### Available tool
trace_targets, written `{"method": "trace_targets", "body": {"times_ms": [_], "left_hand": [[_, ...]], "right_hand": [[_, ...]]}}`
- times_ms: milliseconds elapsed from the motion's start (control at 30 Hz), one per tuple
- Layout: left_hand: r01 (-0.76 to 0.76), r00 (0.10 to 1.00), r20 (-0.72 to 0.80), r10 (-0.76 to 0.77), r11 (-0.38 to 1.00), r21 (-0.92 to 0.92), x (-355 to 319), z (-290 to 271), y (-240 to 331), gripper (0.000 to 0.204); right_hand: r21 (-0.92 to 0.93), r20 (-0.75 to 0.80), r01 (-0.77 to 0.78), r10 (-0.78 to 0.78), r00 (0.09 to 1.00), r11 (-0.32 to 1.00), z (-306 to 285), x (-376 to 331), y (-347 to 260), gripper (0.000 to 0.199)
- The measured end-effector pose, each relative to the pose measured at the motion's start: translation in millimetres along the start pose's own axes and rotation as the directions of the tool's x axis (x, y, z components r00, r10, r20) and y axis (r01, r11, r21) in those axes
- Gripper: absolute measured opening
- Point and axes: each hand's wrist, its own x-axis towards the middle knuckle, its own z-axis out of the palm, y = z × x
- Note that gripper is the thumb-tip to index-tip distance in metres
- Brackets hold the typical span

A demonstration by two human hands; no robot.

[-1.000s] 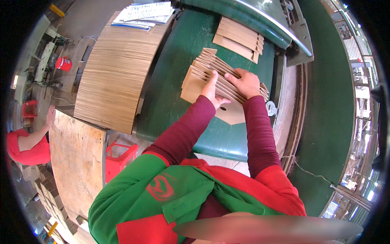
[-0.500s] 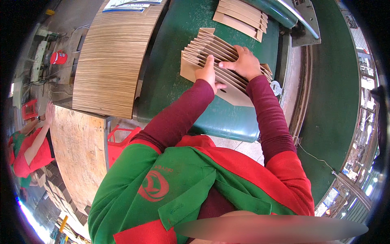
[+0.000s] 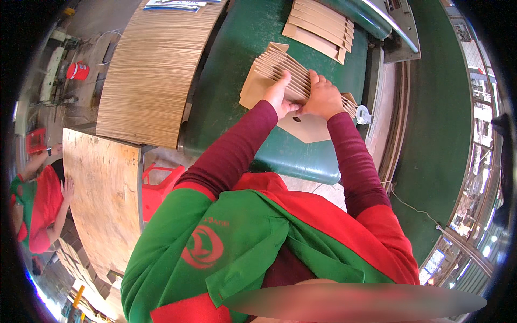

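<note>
A stack of folded brown cardboard pieces [image 3: 273, 63] lies fanned in overlapping layers on a green conveyor belt [image 3: 215, 110]. My left hand [image 3: 279, 97] grips the near-left side of the stack, fingers bent against the layers. On its right part my right hand [image 3: 322, 98] is closed over the folded edges, with its thumb close to the left hand. Below both hands the nearest piece [image 3: 309, 129] shows a flat face with a dark round hole and a pointed lower edge. The undersides of the layers are hidden.
Another fanned cardboard stack [image 3: 318, 27] lies farther up the belt, beside a metal roller [image 3: 358, 13]. At left stands a tall pile of cardboard sheets [image 3: 153, 75]. A wooden board [image 3: 102, 183], a red stool [image 3: 161, 188] and another person [image 3: 46, 207] are nearer left.
The layers have been pressed closer together and lie flatter. My two hands have drawn together at the near edge. The other person at left has shifted.
</note>
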Motion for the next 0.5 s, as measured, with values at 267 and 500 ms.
{"method": "trace_targets", "body": {"times_ms": [267, 500], "left_hand": [[-0.273, 0.754, -0.305, 0.581, 0.700, 0.660, -29, -30, 9, 0.092], [-0.481, 0.556, -0.091, 0.826, 0.409, 0.775, -23, -37, 33, 0.057]], "right_hand": [[0.042, -0.055, -0.038, 0.040, 0.998, 0.998, 5, 0, -3, 0.096], [0.036, -0.299, 0.181, -0.162, 0.940, 0.983, 27, -16, 10, 0.107]]}}
